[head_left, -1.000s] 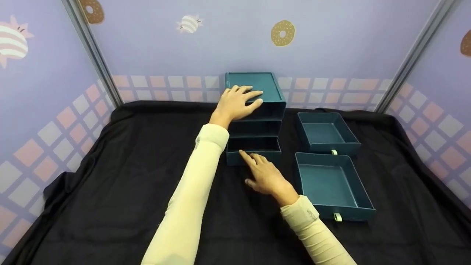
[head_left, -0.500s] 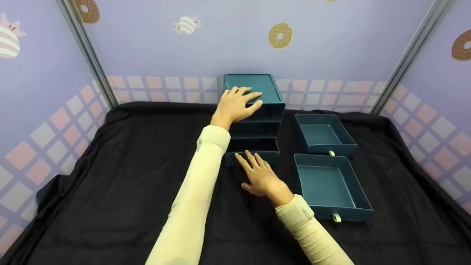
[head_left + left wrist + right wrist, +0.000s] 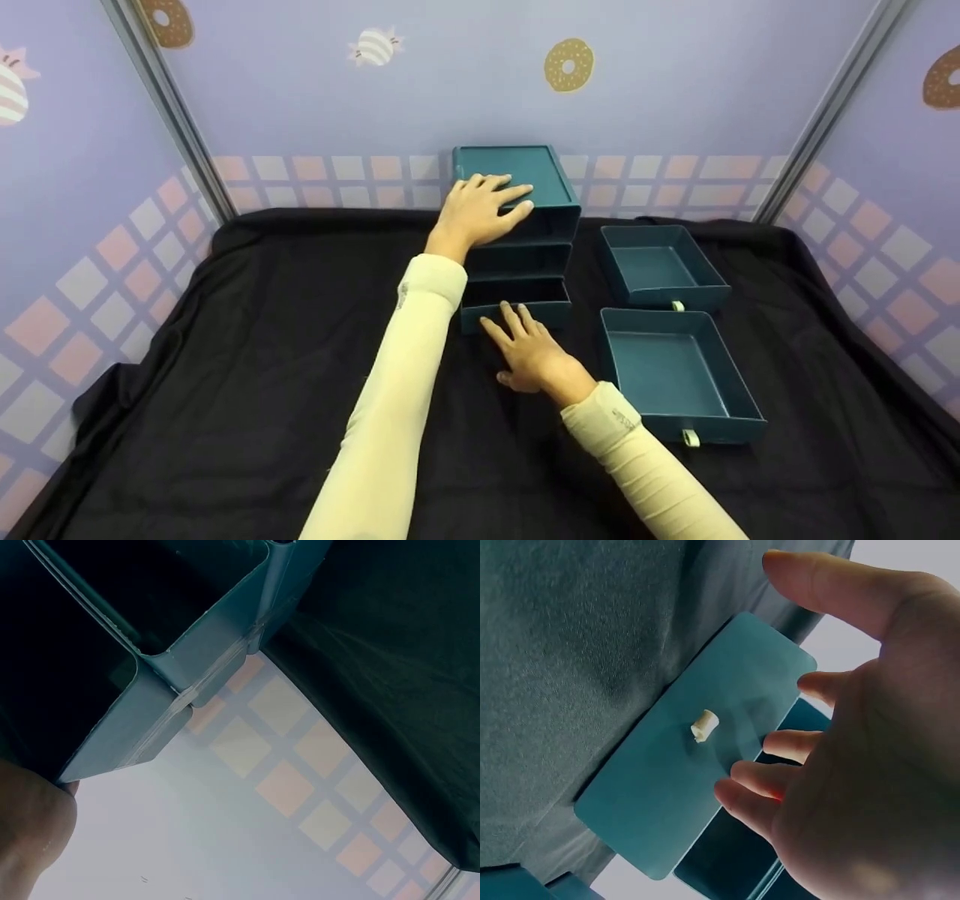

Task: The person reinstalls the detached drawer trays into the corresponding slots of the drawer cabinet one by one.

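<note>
"Step?"
"Shifting the bottom drawer (image 3: 675, 772), seemingly; it juts nearward from the far cabinet (image 3: 521, 165). Left hand (image 3: 476, 210) on top, right hand (image 3: 534, 352) at the front, neither gripping."
"Next?"
"Pushing wants flat fingers; pulling, a pinched tab (image 3: 705, 725)."

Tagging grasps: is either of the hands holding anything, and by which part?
Nothing is held. The left hand rests, fingers spread, on the cabinet top; the right hand, fingers extended, is at the bottom drawer front.

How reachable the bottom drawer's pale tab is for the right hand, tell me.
Probably yes: the right hand holds nothing, and nothing visible stands between its fingers and the pale tab.
</note>
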Demonstrator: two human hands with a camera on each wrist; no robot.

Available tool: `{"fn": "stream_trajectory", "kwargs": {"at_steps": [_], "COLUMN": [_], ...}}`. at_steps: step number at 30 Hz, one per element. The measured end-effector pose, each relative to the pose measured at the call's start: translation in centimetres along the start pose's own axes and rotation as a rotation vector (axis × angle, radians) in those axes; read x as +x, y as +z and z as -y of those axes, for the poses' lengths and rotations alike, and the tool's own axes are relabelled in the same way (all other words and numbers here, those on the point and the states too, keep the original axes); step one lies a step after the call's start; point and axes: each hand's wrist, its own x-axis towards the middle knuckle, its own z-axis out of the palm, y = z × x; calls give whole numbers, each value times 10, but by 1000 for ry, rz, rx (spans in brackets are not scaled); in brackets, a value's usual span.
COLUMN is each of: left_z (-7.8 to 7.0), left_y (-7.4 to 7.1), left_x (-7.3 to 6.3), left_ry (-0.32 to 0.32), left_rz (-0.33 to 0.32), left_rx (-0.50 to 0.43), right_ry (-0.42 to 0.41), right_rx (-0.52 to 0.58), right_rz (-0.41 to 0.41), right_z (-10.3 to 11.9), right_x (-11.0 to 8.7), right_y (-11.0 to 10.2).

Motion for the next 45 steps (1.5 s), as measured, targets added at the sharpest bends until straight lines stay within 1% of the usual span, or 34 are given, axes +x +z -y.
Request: {"fn": "stream_trajectory", "kwargs": {"at_steps": [4, 9, 11, 16, 19, 24, 30, 38, 41, 45], "left_z": [3, 4, 4, -2, -2, -2, -1, -3, -2, 0], "left_y": [-1, 0, 0, -3, -5, -5, -3, -2, -2, -1], "left_x": [0, -4, -5, 1, 1, 1, 0, 1, 1, 1], "left_ry": [-5, -15, -17, 8, 8, 2, 0, 12, 7, -2], "left_rz": [5, 24, 21, 10, 14, 19, 17, 16, 20, 19], "left_rx": [7, 4, 5, -2, 9, 14, 2, -11, -5, -2], "right_ry": [16, 39, 55, 105, 114, 115, 109, 144, 156, 171], "right_rx": [-17, -40, -22, 24, 44, 43, 55, 58, 68, 78], "right_rz": [18, 55, 68, 98, 104, 107, 107, 144, 154, 188], "right_z": [2, 4, 3, 1, 0, -5, -8, -8, -9, -10], "right_x": [8, 20, 23, 30, 35, 44, 48, 53, 56, 62], "right_y": [-2, -2, -3, -11, -13, -11, -10, -7, -4, 5]}}
